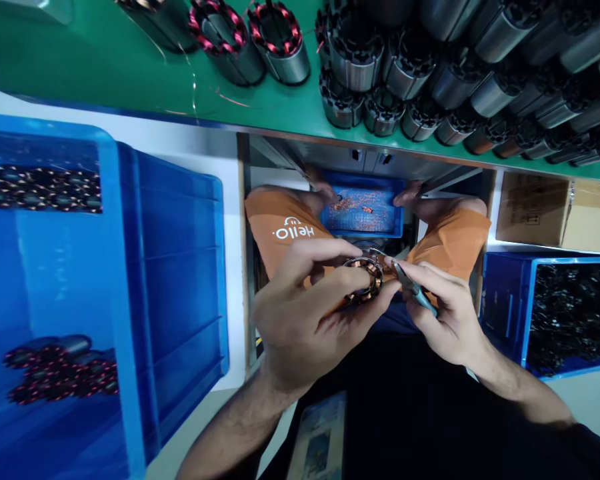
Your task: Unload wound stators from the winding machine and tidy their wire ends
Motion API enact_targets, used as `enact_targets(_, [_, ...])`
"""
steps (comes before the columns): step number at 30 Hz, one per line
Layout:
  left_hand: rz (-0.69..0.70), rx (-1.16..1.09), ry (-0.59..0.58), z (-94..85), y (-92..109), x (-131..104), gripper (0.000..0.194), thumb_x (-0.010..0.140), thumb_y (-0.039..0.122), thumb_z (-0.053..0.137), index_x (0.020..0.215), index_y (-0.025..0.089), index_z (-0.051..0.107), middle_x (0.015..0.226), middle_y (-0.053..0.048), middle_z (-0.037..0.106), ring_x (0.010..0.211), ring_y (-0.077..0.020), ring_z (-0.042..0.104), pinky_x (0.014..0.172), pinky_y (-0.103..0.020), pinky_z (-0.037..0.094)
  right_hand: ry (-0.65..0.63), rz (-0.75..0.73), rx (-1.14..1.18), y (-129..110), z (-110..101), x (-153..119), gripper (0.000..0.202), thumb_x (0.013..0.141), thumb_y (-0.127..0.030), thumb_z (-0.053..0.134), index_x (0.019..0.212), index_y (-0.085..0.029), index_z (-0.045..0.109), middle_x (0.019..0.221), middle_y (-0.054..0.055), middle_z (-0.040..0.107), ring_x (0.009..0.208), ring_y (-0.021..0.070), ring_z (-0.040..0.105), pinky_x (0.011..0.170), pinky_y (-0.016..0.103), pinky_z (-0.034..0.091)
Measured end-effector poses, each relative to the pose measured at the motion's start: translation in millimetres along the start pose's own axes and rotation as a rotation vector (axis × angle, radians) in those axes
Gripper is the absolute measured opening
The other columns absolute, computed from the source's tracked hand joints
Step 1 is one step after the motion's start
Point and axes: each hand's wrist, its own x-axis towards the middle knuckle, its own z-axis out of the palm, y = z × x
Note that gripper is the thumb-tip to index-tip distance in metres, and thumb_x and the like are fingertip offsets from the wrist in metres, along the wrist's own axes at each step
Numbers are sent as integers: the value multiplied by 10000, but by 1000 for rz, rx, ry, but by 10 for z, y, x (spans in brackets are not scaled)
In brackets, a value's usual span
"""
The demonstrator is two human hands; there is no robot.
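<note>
My left hand (310, 303) is closed round a motor stator (377, 275) with copper windings, one finger lying across its open end. In my right hand (447, 307) I grip a slim hand tool (416, 291) with a grey-green handle. Its metal tip points at the stator's right side, close to my left thumb; whether it touches the windings I cannot tell. Both hands are above my lap, between orange-clad knees. Fingers hide most of the stator's body and part of the tool, so its exact kind is unclear.
A green bench (145, 73) ahead carries wound stators (283, 47) and rows of black-ended stators (357, 60). Blue crates (173, 267) stand left, holding more stators. At right are a crate of black parts (575, 313) and a carton (533, 208). Wire scraps lie in a floor tray (363, 230).
</note>
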Motion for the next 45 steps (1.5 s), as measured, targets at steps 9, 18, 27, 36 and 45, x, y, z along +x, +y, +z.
enact_targets(9, [-255,-298,38,167,-323,-78,188,821,283,852,826,229,672,956,-20,678,943,-178,667,824,-326,558,53,105,-98,285,1,228,600,868,-105,570,1431,-292,657,1270,31,744,1020,176,704,944,364,584])
enact_targets(18, [-784,-1089,-26,262,-194,57,273,834,514,841,866,265,733,875,5,714,867,-176,702,894,-377,610,228,-261,-544,350,-140,302,685,826,-231,759,1483,-342,601,942,19,556,861,169,569,771,353,548])
enact_targets(27, [-845,-1187,-44,374,-14,149,254,802,464,874,863,248,755,873,13,723,834,-134,667,830,-278,575,298,-346,-579,266,-132,313,715,872,-270,774,1535,-390,534,960,20,571,820,155,578,711,331,542])
enact_targets(36, [-845,-1231,-33,418,-53,101,229,829,432,857,862,232,749,836,18,696,802,-110,635,780,-232,543,236,-256,-531,314,-159,289,617,923,-312,739,1513,-367,569,933,26,562,817,164,573,703,332,534])
enact_targets(45, [-869,-1027,262,363,-463,-79,315,853,501,822,892,201,737,912,-18,751,879,-137,710,885,-270,576,-56,53,-469,536,-187,423,612,979,-349,624,1574,-280,498,1101,67,694,917,173,650,849,333,556])
